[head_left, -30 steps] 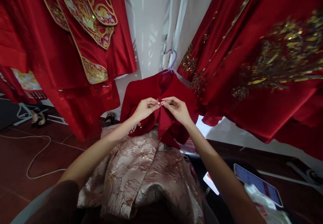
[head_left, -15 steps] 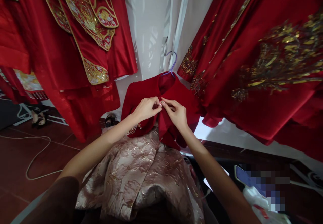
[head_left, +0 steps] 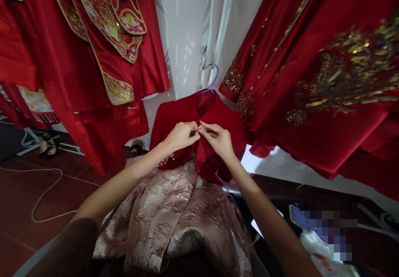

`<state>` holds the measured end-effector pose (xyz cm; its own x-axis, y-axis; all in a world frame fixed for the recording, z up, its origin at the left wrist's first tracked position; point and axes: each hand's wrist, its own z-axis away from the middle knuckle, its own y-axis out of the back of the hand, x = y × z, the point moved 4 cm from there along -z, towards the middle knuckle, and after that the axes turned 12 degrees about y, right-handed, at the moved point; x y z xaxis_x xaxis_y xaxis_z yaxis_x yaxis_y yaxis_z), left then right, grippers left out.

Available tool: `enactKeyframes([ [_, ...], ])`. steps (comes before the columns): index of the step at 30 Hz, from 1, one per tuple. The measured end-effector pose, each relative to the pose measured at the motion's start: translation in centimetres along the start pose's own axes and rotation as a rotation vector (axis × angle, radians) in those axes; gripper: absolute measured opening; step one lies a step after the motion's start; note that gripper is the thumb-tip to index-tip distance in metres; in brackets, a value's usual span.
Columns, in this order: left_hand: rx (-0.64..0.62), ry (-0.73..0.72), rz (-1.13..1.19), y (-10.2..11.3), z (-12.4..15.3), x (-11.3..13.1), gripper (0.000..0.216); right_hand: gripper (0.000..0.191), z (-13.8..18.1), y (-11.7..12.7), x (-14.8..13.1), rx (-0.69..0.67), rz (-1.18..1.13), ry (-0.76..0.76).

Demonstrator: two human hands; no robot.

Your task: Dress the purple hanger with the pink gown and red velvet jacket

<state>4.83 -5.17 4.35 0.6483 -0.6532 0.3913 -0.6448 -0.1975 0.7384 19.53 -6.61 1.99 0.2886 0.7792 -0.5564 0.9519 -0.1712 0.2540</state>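
Observation:
A red jacket (head_left: 170,117) with a collar hangs in front of me on a purple hanger (head_left: 213,76). My left hand (head_left: 183,135) is closed in a pinch at the jacket's front opening, just below the collar. Opposite it, my right hand (head_left: 220,142) pinches a small beaded fastener (head_left: 201,127) at the same opening. The fingertips of both hands almost meet and cover part of the fastener. Lower on the jacket's left side is a beaded ornament (head_left: 166,159). Pinkish brocade fabric (head_left: 174,210) with a raised floral pattern lies across my lap below.
Red embroidered garments hang at the left (head_left: 118,52) and at the right (head_left: 311,60). A white rack pole (head_left: 222,23) stands behind the jacket. At lower right are a phone (head_left: 299,217) and a white plastic bag (head_left: 314,243). A cable (head_left: 46,191) and shoes (head_left: 48,147) lie on the floor.
Both hands stay at the jacket's opening. The fingers have shifted slightly, and more of the beaded fastener shows between them.

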Motion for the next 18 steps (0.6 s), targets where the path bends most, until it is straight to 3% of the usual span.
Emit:
enactKeyframes([
  [9, -0.035, -0.052, -0.011, 0.1, 0.0, 0.4, 0.007, 0.039, 0.1, -0.4, 0.9, -0.009, -0.015, -0.014],
  [13, -0.042, 0.048, 0.229, -1.1, 0.0, -0.2, 0.009, 0.042, 0.4, -0.9, 1.0, 0.008, 0.074, 0.006],
  [18, -0.138, 0.190, 0.706, -4.2, 0.4, -1.9, 0.017, 0.068, 1.5, -1.4, 0.9, -0.033, 0.191, 0.126],
])
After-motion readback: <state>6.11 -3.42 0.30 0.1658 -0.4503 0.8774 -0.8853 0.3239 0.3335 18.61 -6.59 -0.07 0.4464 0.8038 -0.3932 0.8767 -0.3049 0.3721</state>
